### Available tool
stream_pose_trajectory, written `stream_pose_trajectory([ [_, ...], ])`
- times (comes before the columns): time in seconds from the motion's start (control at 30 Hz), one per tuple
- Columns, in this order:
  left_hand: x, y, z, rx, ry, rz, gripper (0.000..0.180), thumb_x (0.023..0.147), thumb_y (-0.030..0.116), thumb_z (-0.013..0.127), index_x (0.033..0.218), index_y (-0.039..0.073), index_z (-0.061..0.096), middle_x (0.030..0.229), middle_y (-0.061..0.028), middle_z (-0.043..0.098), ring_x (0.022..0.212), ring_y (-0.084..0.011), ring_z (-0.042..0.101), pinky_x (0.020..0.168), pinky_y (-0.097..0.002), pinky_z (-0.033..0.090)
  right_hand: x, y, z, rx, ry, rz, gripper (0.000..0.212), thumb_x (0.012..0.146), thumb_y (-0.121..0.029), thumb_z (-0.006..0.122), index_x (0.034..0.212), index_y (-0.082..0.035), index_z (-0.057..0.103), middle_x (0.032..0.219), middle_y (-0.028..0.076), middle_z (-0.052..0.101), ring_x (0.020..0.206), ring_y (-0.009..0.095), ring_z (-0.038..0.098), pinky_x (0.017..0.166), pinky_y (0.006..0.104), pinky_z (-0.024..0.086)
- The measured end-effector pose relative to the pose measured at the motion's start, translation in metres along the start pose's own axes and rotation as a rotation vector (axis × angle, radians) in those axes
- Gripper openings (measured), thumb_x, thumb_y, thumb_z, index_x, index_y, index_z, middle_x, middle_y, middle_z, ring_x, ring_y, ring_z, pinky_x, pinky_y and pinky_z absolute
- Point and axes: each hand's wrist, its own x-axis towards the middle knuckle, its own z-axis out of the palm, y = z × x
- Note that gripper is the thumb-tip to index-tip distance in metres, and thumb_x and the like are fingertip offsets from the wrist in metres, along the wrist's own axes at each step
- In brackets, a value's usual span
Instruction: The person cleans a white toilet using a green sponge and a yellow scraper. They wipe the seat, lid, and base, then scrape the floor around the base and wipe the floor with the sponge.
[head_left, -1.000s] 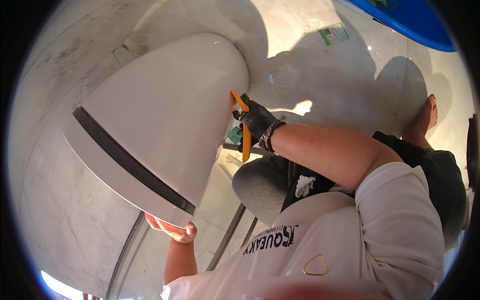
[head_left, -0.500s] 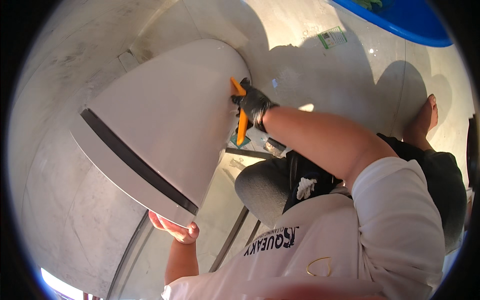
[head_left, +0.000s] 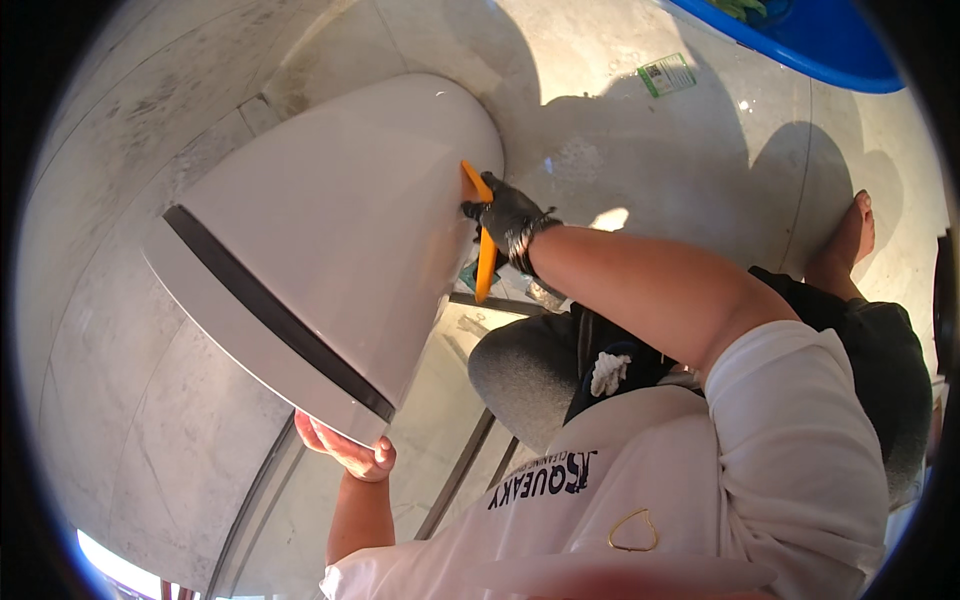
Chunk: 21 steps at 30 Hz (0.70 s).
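Orange tool (head_left: 487,268) shifted slightly, paper label (head_left: 667,75) lying near blue basin (head_left: 835,55).

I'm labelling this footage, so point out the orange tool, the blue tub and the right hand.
Orange tool (head_left: 487,262): head view, the length below the fingers.
Blue tub (head_left: 800,62): head view, on its rim.
Right hand (head_left: 509,216): head view, back of the black glove.

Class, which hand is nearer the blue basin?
Right. The right hand is well left of the blue basin; the left hand is farther, at the banded end of the white fixture.
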Motion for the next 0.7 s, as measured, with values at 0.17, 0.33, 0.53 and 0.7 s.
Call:
stream_pose_trajectory([
  [0.17,-0.002,-0.002,0.0,-0.011,-0.005,-0.037,0.078,0.082,0.053,0.044,0.134,0.001,0.022,0.139,-0.0182,0.018,0.131,-0.0278,0.009,0.105,-0.0411,0.015,0.039,-0.002,-0.039,0.101,-0.05,0.018,0.051,0.08,-0.021,0.062,0.123,-0.005,0.039,0.109,0.018,0.054,0.088,0.03,0.058,0.077,0.0383,0.047],
  [0.33,-0.004,-0.004,-0.001,0.098,-0.022,-0.004,0.078,0.082,0.058,0.039,0.135,0.004,0.023,0.139,-0.0157,0.021,0.131,-0.0285,0.011,0.105,-0.0413,0.013,0.046,0.024,-0.084,0.217,0.234,0.252,0.037,0.079,-0.018,0.063,0.11,-0.002,0.048,0.085,0.015,0.056,0.068,0.033,0.06,0.055,0.0463,0.054],
  [0.53,-0.002,-0.006,0.0,0.199,0.0,0.065,0.072,0.085,0.056,0.031,0.137,0.007,0.02,0.139,-0.0138,0.024,0.13,-0.0309,0.016,0.105,-0.044,0.014,0.027,0.044,-0.078,0.222,-0.1,0.171,0.034,0.08,-0.02,0.062,0.109,-0.007,0.047,0.085,0.014,0.048,0.066,0.028,0.057,0.047,0.0468,0.053],
  [0.7,-0.001,-0.005,0.001,0.182,0.025,0.072,0.07,0.085,0.055,0.03,0.138,0.01,0.019,0.139,-0.0128,0.024,0.13,-0.0323,0.016,0.104,-0.0459,0.014,-0.019,0.03,-0.024,0.57,-0.041,0.175,0.054,0.088,-0.026,0.051,0.132,-0.02,0.02,0.093,0.015,0.047,0.073,0.028,0.054,0.06,0.0522,0.05],
])
